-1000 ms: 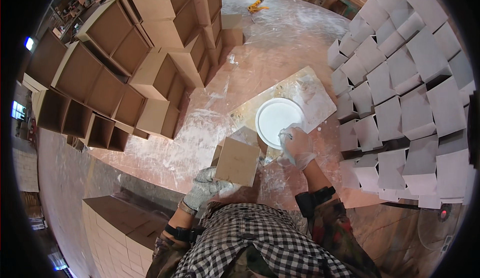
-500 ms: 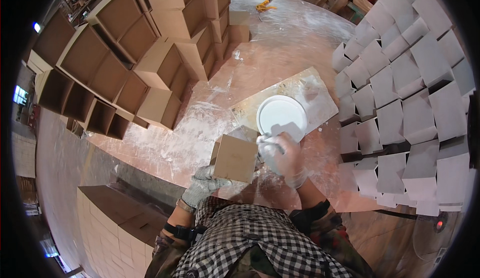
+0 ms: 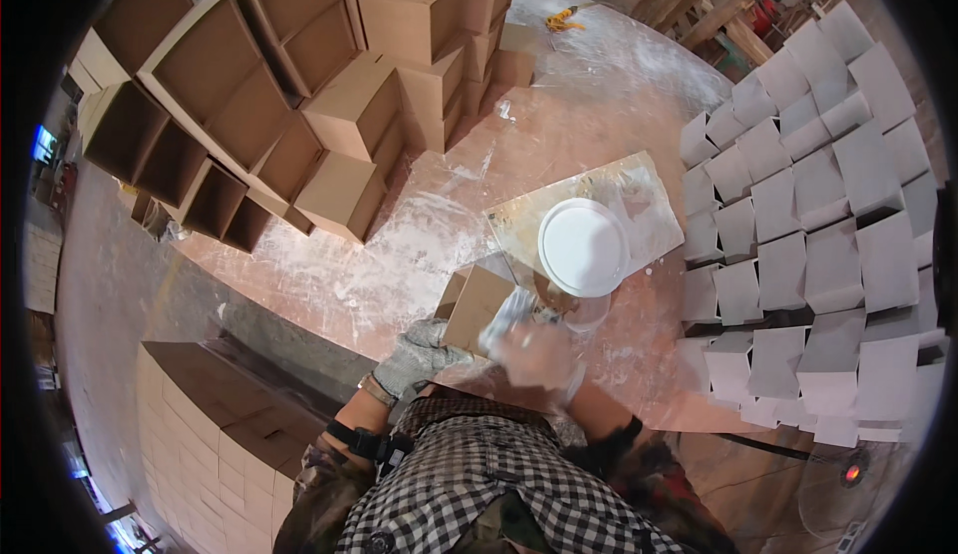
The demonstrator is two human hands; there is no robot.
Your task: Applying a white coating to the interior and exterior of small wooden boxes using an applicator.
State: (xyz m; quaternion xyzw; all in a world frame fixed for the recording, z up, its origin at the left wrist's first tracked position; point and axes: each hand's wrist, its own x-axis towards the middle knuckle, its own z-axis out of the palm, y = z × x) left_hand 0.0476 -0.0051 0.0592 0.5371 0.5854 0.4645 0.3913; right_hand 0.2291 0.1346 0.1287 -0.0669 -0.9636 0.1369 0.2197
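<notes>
From my end I had the L hand (image 3: pixel 417 352), in a grey knit glove, pinching the lower L part of a brown box (image 3: pixel 471 316) b/w its fingers; the box was tilted, near the close edge of the counter (image 3: pixel 429 220), just in front of the checked apron (image 3: pixel 469 459). The R hand (image 3: pixel 534 354) was up by the box's R side w/ a pale bundle (image 3: pixel 509 316) at its fingertips; too much blur there, so I couldn't tell if those fingers were pressed together or spread, or if the bundle touched the box. Beyond the R hand sat a round white dish (image 3: pixel 582 245) on a smeared board (image 3: pixel 649 205). Stacked brown boxes (image 3: pixel 349 105) stood on the L, rows of pale boxes (image 3: pixel 803 225) on the R, & a yellow tool (image 3: pixel 566 21) lay nr the far end.
</notes>
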